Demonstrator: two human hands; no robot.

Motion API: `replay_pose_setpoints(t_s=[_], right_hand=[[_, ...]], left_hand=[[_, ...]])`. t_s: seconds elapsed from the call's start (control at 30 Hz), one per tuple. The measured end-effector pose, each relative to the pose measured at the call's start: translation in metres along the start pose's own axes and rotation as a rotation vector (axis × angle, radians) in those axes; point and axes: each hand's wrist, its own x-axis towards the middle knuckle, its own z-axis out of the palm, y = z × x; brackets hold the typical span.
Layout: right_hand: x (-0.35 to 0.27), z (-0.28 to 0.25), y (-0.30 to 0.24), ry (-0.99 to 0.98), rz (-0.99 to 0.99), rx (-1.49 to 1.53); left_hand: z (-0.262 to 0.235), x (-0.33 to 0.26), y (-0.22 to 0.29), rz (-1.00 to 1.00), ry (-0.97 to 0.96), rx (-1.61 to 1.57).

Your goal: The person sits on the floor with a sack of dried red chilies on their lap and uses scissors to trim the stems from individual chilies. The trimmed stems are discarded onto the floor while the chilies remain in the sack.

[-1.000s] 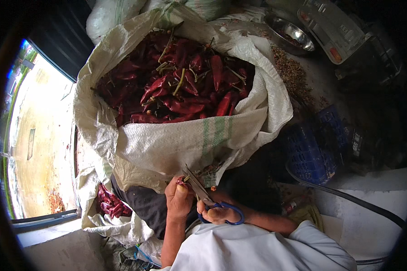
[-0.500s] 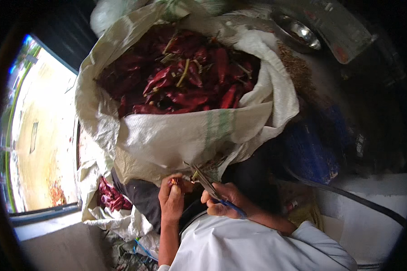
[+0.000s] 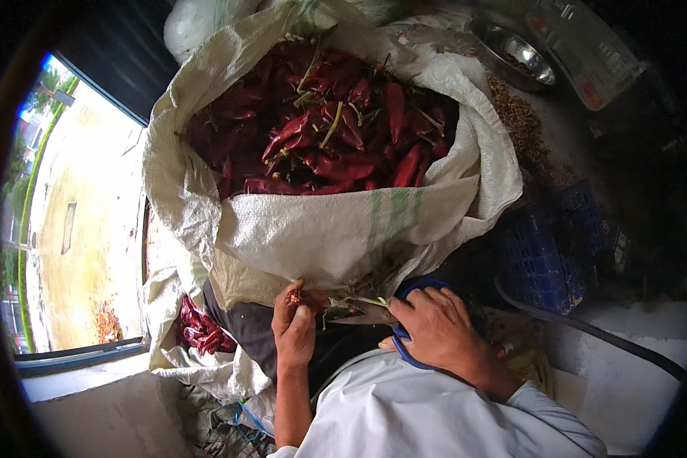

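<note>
While the L hand (image 3: 295,330) pinches a red chilli (image 3: 294,296) & the R hand (image 3: 444,328) grips blue-handled scissors (image 3: 379,313), keep the L thumb (image 3: 303,313) well clear of the 2 blades (image 3: 353,317).

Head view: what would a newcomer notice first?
The heap of dark red peppers would likely catch the eye first, filling the open white woven sack at upper centre. Below it, the right hand holds blue-handled scissors, pointed toward the left hand, which pinches a small red piece. At the left edge, a glaring bright opening stands out against the dark surround.
</note>
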Motion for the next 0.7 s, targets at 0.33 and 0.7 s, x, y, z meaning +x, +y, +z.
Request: replay_pose_setpoints(t_s=[0.33, 0.7], right_hand=[[-0.009, -0.007, 0.021, -0.318, -0.007, -0.041], [-0.004, 0.011, 0.012, -0.09, -0.164, 0.421]], left_hand=[[0.058, 0.021, 0.089, 0.298, 0.022, 0.378], [0.059, 0.182, 0.166, 0.253, 0.009, 2.042]])
